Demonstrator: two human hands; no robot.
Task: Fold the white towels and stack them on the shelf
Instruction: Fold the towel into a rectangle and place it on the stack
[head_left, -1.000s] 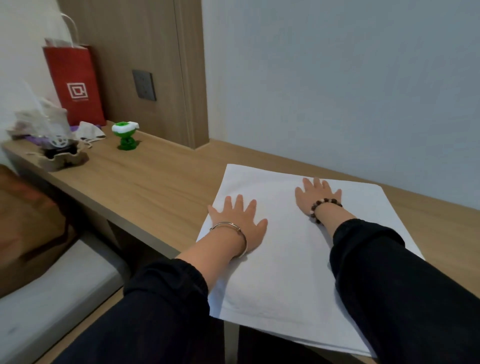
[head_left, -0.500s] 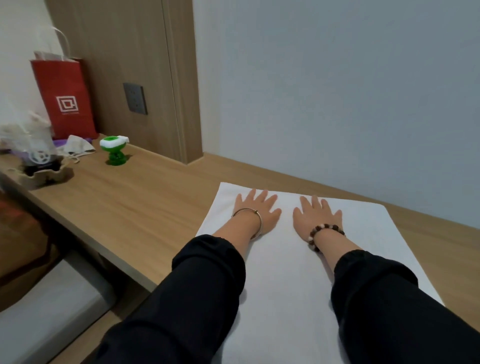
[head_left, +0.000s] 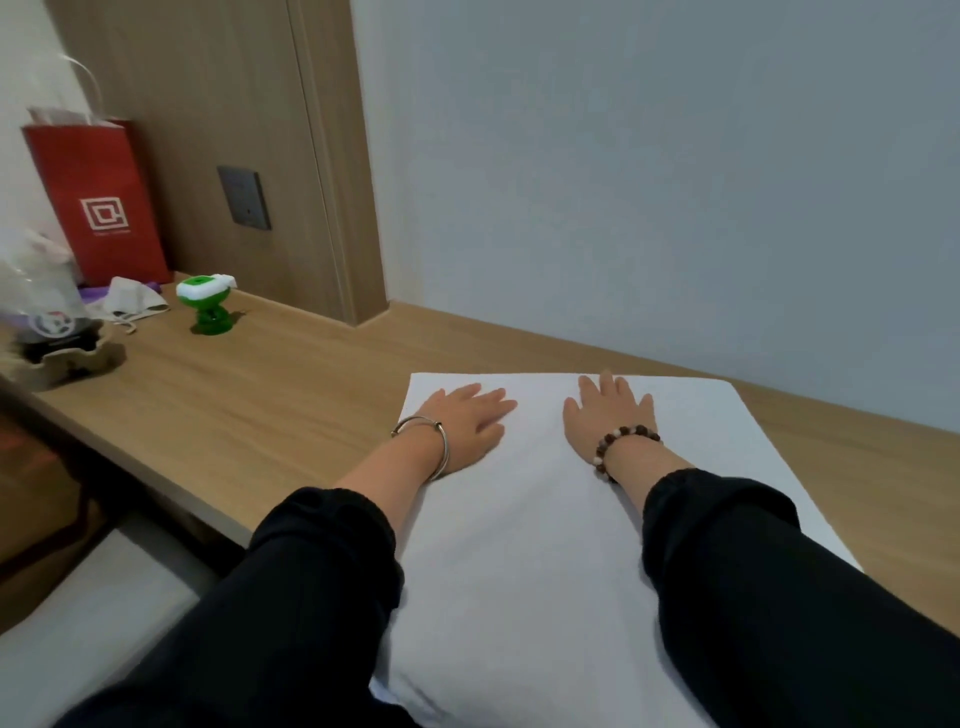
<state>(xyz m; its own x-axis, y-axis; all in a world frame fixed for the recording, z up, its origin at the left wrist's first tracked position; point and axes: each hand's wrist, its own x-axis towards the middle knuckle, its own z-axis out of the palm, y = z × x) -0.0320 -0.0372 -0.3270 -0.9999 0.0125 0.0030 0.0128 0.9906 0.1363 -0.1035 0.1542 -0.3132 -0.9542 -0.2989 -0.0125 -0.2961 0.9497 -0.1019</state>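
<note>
Now both palms lie flat, fingers straight, on the white towel spread over the wooden desk. Left hand sits near its far left corner, right hand beside it, slightly apart; neither grips the cloth

Near edge of white towel runs off frame at 6 o'clock; its sides are hidden under black sleeves. Palms of left hand and right hand face down, unseen. At 9 o'clock, blurred clutter on cardboard tray, cut by frame edge, contents unclear. Small print on red bag unreadable.
</note>
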